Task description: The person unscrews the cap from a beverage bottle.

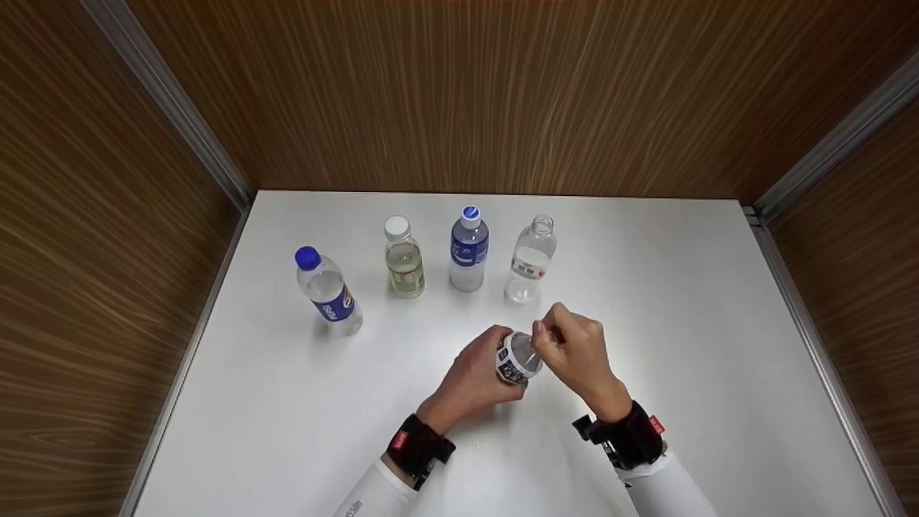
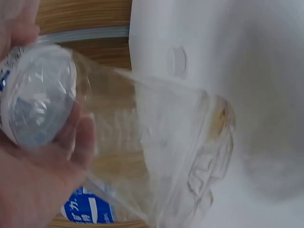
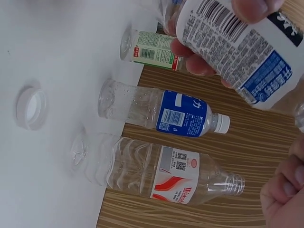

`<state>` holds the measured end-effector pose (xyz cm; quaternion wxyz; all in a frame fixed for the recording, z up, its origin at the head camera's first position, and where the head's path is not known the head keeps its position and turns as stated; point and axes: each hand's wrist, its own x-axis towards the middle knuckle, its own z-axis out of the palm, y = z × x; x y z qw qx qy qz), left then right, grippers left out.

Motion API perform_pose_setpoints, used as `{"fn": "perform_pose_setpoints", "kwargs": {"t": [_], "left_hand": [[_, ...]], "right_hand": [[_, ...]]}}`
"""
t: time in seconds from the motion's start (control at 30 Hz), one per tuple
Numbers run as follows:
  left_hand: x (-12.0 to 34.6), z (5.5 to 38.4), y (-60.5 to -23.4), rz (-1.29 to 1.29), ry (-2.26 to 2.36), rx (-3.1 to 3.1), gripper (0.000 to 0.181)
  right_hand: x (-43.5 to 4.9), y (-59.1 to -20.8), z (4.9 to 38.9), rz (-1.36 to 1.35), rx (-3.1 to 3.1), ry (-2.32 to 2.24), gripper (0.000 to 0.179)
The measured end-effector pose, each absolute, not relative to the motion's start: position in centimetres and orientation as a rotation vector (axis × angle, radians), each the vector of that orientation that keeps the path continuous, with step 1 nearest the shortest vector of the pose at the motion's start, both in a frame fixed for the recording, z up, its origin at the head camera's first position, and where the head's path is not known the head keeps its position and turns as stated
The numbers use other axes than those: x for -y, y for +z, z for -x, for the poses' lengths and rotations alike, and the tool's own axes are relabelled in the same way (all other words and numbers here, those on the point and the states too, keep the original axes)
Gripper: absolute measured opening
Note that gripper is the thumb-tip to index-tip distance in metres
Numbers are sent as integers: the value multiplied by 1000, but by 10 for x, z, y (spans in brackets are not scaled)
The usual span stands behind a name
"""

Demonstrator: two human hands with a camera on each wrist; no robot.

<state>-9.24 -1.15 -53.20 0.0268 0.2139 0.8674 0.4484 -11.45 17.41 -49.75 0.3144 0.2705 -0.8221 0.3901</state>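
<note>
My left hand [image 1: 479, 373] grips a clear plastic bottle [image 1: 518, 357] round its white, blue and black label, tilting its top toward the right hand. Fingers and thumb of my right hand [image 1: 574, 353] are curled at the bottle's top, hiding whatever cap is there. In the right wrist view, the bottle's barcode label [image 3: 237, 50] faces the camera, with its clear neck [image 3: 300, 115] at the frame edge near the right hand [image 3: 287, 185]. The bottle's base [image 2: 42, 95] shows in the left wrist view.
Behind the hands stand an uncapped Wahaha bottle [image 1: 531, 262], a blue-labelled bottle [image 1: 469, 251], a white-capped bottle [image 1: 405, 262] and a blue-capped Pepsi bottle [image 1: 330, 294]. A loose white cap [image 3: 32, 108] lies on the white table [image 1: 689, 323]. Wood-grain panels [image 1: 445, 93] enclose it.
</note>
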Motion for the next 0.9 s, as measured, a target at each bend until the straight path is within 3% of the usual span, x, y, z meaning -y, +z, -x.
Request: {"fn": "perform_pose_setpoints", "kwargs": {"t": [0.2, 0.37, 0.9], "left_hand": [[2, 92, -536, -642, 1163, -3081, 66], [2, 93, -541, -653, 922, -3302, 69], [8, 95, -538, -639, 1307, -2887, 68]], "right_hand": [[-170, -496, 114, -390, 2348, 847, 11], [-168, -495, 114, -226, 2502, 792, 19], [-173, -496, 116, -598, 2285, 954, 21]]}}
